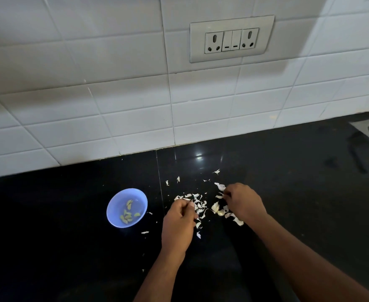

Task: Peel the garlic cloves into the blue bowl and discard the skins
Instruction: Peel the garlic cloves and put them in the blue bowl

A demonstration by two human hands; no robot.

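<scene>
2 hands [211, 205] curled in skins [201, 207] | grip unclear (fingertips hidden) | bowl [113, 216] L

Blue bowl [113, 211] upright, w/ peeled cloves [127, 214] inside; unpeeled cloves [218, 209] & white skins [197, 203] scattered to its right.
</scene>
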